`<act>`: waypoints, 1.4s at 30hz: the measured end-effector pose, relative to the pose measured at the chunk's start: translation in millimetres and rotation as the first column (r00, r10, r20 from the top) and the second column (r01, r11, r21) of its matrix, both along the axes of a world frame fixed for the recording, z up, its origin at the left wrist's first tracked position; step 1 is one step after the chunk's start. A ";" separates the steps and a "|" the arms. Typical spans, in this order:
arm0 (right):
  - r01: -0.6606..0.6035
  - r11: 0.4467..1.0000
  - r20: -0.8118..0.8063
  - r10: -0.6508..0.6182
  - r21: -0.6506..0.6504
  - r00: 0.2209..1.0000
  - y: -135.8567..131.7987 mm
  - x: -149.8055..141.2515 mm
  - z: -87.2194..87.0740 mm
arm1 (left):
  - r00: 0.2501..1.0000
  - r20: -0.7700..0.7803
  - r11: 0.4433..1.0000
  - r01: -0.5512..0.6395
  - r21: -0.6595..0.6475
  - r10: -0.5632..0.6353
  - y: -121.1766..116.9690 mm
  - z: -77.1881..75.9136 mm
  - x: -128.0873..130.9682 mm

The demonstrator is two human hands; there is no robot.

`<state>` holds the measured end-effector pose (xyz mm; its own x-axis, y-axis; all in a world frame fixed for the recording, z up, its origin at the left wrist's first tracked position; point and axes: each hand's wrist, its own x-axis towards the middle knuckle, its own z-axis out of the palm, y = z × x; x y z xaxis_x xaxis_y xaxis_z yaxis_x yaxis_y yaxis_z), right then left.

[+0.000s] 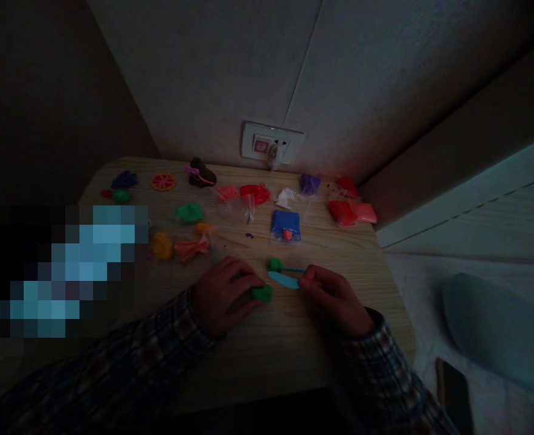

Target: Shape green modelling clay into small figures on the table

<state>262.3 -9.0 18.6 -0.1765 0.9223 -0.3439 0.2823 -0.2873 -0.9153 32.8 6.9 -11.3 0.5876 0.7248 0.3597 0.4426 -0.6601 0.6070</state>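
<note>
My left hand (228, 294) rests low over the table, its fingertips closed on a piece of green modelling clay (262, 293). In my right hand (338, 297) a light-blue plastic clay knife (284, 280) is pinched, its blade pointing left just above and to the right of that piece. Behind the blade lies a second green clay lump (275, 264). A thin teal stick (294, 270) runs from this lump toward my right fingers; whether they touch it I cannot tell.
On the wooden table (249, 362) lie clay figures, such as a pizza-like disc (163, 182) and a brown shape (201, 173), and several bags of clay, including a blue pack (286, 225). A wall socket (272, 143) with a plug is behind. Pixelation covers the left.
</note>
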 end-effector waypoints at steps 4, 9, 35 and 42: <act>-0.044 0.999 0.078 0.042 0.011 0.996 0.7 -2.6 -0.4 | 0.998 -0.050 0.999 -0.043 -0.004 0.043 -0.6 1.0 1.1; -0.208 0.976 0.155 0.196 0.066 0.968 4.3 -10.1 3.6 | 0.997 -0.072 0.999 -0.013 -0.030 0.011 1.2 3.2 0.1; -0.300 0.954 0.300 0.281 0.019 0.912 14.0 -13.3 8.9 | 0.998 -0.066 0.999 -0.008 -0.040 0.006 0.8 2.8 3.8; -0.291 0.956 0.361 0.260 0.033 0.896 9.8 -12.3 -0.6 | 0.996 -0.076 0.998 -0.038 -0.045 0.035 -2.2 2.5 8.3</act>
